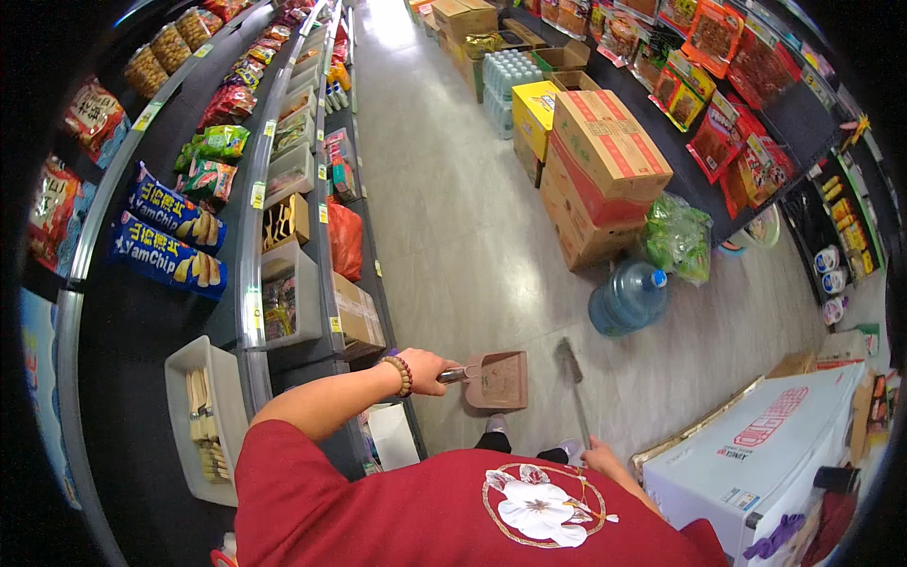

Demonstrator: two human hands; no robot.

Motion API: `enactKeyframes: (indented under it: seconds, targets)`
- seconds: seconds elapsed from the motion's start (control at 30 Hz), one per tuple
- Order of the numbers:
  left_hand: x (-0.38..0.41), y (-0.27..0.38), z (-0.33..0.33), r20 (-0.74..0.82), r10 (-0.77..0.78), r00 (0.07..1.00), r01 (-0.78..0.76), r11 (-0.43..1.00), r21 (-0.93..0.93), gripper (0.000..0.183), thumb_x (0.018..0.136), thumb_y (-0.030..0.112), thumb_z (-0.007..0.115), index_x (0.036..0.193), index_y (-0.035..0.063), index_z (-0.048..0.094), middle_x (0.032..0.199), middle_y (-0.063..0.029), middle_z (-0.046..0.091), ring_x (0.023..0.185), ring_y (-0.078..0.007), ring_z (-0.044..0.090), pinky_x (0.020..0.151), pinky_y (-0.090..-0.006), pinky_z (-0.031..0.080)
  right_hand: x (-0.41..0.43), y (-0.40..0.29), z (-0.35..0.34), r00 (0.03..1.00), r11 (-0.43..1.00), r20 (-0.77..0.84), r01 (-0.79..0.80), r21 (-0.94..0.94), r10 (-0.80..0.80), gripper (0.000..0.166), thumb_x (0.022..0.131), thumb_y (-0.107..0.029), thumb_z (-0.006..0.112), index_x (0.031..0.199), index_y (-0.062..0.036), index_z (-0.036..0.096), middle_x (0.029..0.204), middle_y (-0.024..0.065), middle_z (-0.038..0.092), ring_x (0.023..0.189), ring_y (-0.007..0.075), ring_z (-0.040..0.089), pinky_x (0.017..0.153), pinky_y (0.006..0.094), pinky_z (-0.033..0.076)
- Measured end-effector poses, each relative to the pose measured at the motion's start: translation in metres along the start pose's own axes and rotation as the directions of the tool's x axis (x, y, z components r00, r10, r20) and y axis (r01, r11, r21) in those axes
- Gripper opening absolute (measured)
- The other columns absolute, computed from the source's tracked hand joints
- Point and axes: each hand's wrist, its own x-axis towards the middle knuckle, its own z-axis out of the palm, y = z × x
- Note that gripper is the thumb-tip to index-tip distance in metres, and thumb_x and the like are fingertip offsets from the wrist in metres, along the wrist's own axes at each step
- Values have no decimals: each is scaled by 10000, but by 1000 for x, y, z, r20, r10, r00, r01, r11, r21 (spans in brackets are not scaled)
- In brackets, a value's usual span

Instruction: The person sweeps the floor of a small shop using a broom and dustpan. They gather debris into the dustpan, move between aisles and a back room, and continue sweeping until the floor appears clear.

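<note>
My left hand [424,371], with a beaded bracelet at its wrist, is closed around the metal handle of a long-handled dustpan. The pinkish-brown dustpan [504,379] lies on the floor in front of my feet, with some bits of debris in its pan. Lower right, my right hand [601,457] grips the grey stick of a broom. Its dark, narrow bristle head [569,360] is on the floor to the right of the dustpan, apart from it.
Shelves of packaged snacks [177,255] and plastic bins [290,298] line the left. On the right stand stacked cartons [602,163], a blue water jug [627,301], a bag of green vegetables [680,237] and a large white box [751,432]. A grey floor aisle [425,163] runs between them.
</note>
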Motion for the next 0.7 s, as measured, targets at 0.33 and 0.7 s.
enactKeyframes:
  seconds: [0.33,0.7]
  targets:
    - [-7,-16,25,35,2,999,-1,1000,-8,680,688,430,576,1299,220,363,932,-203,610,865,-359,587,737,-436,469,-57,11,-27,952,937,299,-40,348,-70,648,788,-74,530,1366,-215,272,499,-24,413,389,66,372,337,232,315]
    - [3,-24,29,111,10,994,7,989,-150,554,679,412,656,1149,145,533,901,-179,632,863,-338,600,709,-408,477,-74,53,-20,991,877,12,116,467,-137,675,762,-93,514,1375,-222,262,568,22,469,423,113,427,370,283,386]
